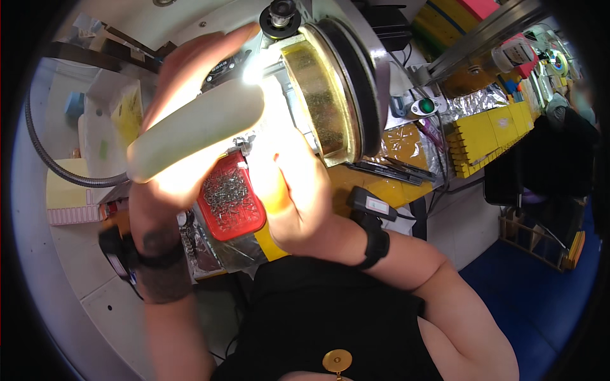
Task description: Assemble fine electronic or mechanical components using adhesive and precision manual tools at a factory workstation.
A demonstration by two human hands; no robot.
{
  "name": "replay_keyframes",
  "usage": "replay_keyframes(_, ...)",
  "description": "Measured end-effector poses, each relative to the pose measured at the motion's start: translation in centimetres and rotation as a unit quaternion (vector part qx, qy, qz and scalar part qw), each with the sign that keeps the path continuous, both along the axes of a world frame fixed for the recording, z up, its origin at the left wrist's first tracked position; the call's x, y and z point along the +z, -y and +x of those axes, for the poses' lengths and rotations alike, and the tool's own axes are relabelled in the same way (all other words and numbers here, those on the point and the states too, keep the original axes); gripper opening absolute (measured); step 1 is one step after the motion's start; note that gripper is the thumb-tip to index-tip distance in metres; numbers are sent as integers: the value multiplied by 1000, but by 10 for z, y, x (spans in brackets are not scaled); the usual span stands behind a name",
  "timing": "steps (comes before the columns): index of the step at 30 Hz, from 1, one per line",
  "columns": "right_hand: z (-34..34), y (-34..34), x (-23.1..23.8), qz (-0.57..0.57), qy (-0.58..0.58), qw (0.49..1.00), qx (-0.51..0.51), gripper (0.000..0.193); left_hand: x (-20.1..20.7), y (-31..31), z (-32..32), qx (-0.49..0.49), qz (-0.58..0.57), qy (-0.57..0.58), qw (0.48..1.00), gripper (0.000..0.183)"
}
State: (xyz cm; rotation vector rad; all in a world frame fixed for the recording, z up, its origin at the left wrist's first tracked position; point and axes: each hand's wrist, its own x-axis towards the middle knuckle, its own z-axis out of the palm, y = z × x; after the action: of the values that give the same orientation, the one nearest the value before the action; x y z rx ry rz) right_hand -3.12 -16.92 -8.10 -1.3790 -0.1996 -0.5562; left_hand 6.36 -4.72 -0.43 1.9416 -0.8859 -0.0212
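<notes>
A pale, long lamp head (200, 130) glares between my hands and hides part of both. My left hand (181, 76) is behind it, somewhat blurred, its visible fingers stretched toward the machine's upper part. My right hand (302, 197) is bent, its fingers closed under the light beside the machine's round drum (324, 95), which has a clear golden cover and a black rim. Glare washes out its fingertips, and whatever they hold cannot be made out. Below, between my wrists, lies a red tray (230, 200) of many small metal pieces.
A bendy metal lamp arm (57, 162) curves in from the left. Right of the drum are black tweezers (394, 170), a green button (426, 106) and stacked yellow boxes (492, 136). A white bin (105, 120) stands at left. Black straps with small devices circle both wrists.
</notes>
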Motion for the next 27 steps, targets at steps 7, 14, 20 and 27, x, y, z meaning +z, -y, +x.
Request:
replay_keyframes(7, -16, -3, 3, 179, -84, 973, 117, 13, -19, -16, -50, 101, 55, 147, 982, 19)
replay_keyframes(14, -17, -11, -5, 217, -71, 968, 102, 14, -16, -12, -56, 135, 71, 107, 983, 14)
replay_keyframes(20, -18, 1, -1, 203, -92, 966, 131, 11, -22, 5, -81, 187, -15, 95, 978, 6)
replay_keyframes(27, -46, 44, 39, 189, -312, 891, 271, 22, -40, 11, -87, 235, -125, 42, 963, 8)
